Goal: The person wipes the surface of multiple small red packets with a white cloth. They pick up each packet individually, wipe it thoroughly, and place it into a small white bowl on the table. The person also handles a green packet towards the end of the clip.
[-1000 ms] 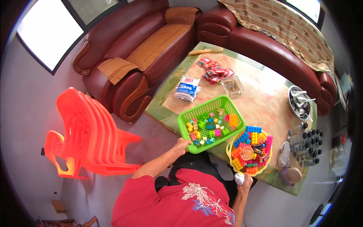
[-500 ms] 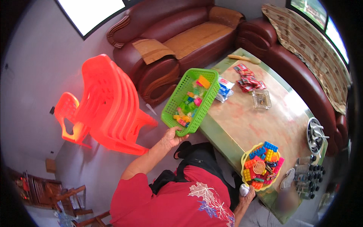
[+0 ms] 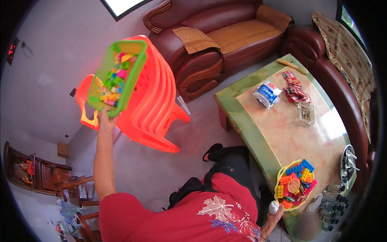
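Green basket (image 3: 131,85), blocks (image 3: 116,80) blurred, left hand (image 3: 106,115) partly hidden

Maroon sofa (image 3: 215,22), green-edged table (image 3: 288,133), grey floor (image 3: 197,129), pale wall (image 3: 50,76), bright window (image 3: 121,6)

Daylight from blown-out window (image 3: 123,5); glare on tabletop (image 3: 327,126); basket (image 3: 135,78) slightly blurred; fisheye bending, black corners.

A red short-sleeved shirt (image 3: 169,215) bears a white maple leaf print (image 3: 216,207). Beside it are a blue-violet leaf (image 3: 225,226) and white branching lines (image 3: 246,221). Beyond the white print come a black pouch (image 3: 188,192), black trousers (image 3: 236,161) with a small pale marking (image 3: 230,167), and a dark shoe (image 3: 213,151).
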Demonstrator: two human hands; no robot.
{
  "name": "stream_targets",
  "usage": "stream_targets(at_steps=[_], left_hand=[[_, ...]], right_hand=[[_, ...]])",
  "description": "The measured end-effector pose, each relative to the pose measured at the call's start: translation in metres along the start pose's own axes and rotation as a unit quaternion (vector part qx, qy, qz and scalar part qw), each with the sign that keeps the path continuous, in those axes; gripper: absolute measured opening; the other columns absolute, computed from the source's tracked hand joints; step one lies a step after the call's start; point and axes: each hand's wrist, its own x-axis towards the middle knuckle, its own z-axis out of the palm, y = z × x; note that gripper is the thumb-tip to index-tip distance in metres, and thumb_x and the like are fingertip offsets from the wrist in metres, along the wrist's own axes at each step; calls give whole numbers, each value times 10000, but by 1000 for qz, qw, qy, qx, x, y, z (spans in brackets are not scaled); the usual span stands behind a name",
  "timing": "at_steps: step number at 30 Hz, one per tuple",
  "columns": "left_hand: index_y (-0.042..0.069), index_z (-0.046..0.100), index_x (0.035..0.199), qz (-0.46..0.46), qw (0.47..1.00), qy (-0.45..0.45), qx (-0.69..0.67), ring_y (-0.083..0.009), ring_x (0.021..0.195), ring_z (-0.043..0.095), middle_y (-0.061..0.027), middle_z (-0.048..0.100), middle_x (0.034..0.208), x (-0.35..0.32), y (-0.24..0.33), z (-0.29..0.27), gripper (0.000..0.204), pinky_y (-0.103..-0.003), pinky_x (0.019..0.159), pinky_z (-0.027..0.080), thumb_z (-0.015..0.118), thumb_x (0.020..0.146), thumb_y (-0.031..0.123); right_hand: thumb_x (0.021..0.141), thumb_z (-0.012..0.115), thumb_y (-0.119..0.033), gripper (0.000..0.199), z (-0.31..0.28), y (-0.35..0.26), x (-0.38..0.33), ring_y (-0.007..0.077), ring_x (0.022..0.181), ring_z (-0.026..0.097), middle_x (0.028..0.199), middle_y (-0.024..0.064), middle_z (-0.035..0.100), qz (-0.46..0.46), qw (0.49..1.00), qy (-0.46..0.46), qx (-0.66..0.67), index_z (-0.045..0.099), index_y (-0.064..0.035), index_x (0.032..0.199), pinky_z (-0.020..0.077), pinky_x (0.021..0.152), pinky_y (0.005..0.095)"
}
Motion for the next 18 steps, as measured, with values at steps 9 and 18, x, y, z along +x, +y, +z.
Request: stream_targets(at_steps=[9, 18], left_hand=[[131, 506, 1177, -43, 997, -31, 60, -249, 1048, 549, -79, 579, 1125, 119, -128, -146, 371, -419, 815, 508, 621, 860, 284], [123, 542, 1155, -228, 964, 95, -98, -314, 1083, 508, -92, 534, 1198, 156, -247, -152, 403, -506, 900, 456, 521, 834, 366]], right_hand=[[756, 598, -161, 156, 24, -5, -8, 229, 629, 615, 756, 64, 577, -21, 999, 34, 6, 556, -66, 872, 535, 541, 372], [694, 584, -70, 190, 33, -16, -18, 257, 614, 641, 741, 91, 604, 25, 990, 132, 48, 540, -45, 877, 543, 507, 431]])
